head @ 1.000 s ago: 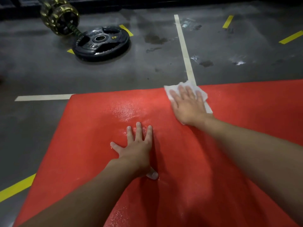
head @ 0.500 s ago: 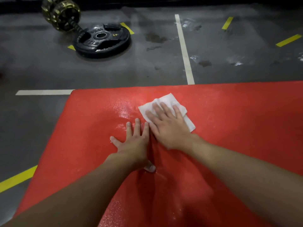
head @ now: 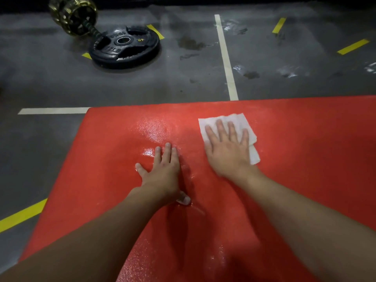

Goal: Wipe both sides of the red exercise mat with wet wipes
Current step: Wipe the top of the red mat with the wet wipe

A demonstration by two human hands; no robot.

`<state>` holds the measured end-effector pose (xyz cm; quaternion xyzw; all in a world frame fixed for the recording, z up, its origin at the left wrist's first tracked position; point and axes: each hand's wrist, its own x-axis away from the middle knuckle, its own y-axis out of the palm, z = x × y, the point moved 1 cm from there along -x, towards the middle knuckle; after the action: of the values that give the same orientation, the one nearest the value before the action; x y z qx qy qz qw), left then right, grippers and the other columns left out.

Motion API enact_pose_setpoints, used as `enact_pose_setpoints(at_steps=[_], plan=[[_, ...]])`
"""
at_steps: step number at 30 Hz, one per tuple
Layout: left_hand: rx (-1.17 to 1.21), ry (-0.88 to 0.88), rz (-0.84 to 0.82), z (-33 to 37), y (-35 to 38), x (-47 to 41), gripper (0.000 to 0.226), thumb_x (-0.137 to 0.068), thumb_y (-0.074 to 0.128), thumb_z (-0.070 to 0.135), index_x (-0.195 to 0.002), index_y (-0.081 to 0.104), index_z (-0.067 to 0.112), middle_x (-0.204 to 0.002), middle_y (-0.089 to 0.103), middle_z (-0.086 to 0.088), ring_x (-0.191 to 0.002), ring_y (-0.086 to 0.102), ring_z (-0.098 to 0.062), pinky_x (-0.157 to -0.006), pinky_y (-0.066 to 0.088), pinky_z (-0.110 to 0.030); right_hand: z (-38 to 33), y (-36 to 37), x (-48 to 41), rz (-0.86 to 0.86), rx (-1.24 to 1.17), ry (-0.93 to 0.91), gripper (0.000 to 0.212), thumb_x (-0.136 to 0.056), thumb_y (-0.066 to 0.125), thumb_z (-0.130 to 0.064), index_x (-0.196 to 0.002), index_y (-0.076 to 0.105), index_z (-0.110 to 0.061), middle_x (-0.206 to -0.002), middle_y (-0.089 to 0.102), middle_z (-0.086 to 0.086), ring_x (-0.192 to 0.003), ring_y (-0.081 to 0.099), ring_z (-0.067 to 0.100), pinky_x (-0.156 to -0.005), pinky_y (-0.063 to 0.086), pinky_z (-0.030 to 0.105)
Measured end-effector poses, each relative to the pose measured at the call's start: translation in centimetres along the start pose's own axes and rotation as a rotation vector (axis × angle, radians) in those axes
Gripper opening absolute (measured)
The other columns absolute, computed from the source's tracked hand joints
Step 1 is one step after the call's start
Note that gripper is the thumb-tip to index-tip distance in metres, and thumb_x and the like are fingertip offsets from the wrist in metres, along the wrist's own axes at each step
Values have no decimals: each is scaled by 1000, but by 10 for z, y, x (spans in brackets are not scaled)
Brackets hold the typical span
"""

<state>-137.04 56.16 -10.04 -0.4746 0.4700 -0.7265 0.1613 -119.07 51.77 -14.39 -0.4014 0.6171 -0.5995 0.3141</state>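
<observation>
Red exercise mat (head: 305,149) flat on floor, textured surface, wet sheen near middle. White wet wipe (head: 240,119) spread on mat near far edge.

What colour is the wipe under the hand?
The wipe is white, clearest in the head view, under the right hand.

One red exercise mat (head: 284,180); one wet wipe (head: 234,121); two hands, left hand (head: 164,169) and right hand (head: 230,153); one weight plate (head: 124,47), upper left; five yellow floor strips (head: 353,46); two white floor lines (head: 225,58).
</observation>
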Motion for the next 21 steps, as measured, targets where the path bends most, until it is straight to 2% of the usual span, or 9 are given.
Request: enact_pose_setpoints(at_steps=[5,6,9,10,12,14,15,19,21], plan=[[-32,-30,53,5,-3,8,146,-56,88,53,-154,-13,15,-161,-21,2,-149,-18,-24,-110,13,-71,-13,4,38,-23,-2,-417,63,-95,0,-54,-155,18,-41,-166,9,-4,-153,3,22,-119,-3,55],[-49,-48,74,7,-3,10,144,-56,88,54,-155,-9,16,-161,-14,0,-149,-12,-26,-111,16,-68,0,0,28,-31,-15,-390,62,-96,-1,-55,-155,15,-43,-166,6,-5,-153,1,21,-119,-5,53],[-103,-64,130,10,-4,13,137,-53,88,57,-154,5,16,-157,5,-4,-146,7,-28,-110,28,-57,12,-1,20,-8,4,-42,56,-101,11,-50,-156,11,-38,-167,-1,-1,-153,-5,24,-119,-7,55],[-99,-51,149,10,-4,14,132,-53,88,57,-152,11,17,-154,11,-3,-144,13,-27,-108,31,-53,0,4,26,15,-4,-22,57,-101,12,-49,-157,11,-35,-167,0,1,-153,-5,26,-119,-7,56],[-62,-4,177,7,-4,17,120,-56,86,57,-148,19,18,-153,18,-2,-143,18,-26,-108,31,-50,-24,9,50,12,-16,-206,61,-99,7,-50,-157,15,-34,-167,5,1,-153,-2,26,-119,-6,56],[-34,42,127,2,-2,21,123,-63,82,59,-152,10,15,-162,5,-5,-149,6,-27,-115,22,-52,-15,6,58,-22,4,-387,62,-97,2,-53,-155,20,-39,-166,10,-3,-153,2,22,-120,-3,53],[-41,56,70,-2,1,23,130,-64,80,62,-155,0,13,-164,-8,-6,-151,-4,-26,-119,15,-53,-3,2,50,-19,12,-377,61,-98,3,-53,-155,19,-41,-166,9,-4,-153,2,21,-120,-2,51],[-142,116,-117,-11,11,33,157,-54,83,67,-147,-32,15,-153,-40,-5,-142,-34,-25,-120,-5,-53,-2,3,49,36,-1,42,56,-101,14,-48,-156,15,-36,-167,4,2,-153,-1,25,-120,-4,54],[-135,122,-77,-11,14,39,153,-59,83,63,-148,-32,14,-154,-40,-6,-143,-33,-24,-120,-5,-51,-32,7,72,48,-34,-98,61,-98,10,-49,-156,22,-33,-166,11,4,-153,4,26,-120,-2,56]])
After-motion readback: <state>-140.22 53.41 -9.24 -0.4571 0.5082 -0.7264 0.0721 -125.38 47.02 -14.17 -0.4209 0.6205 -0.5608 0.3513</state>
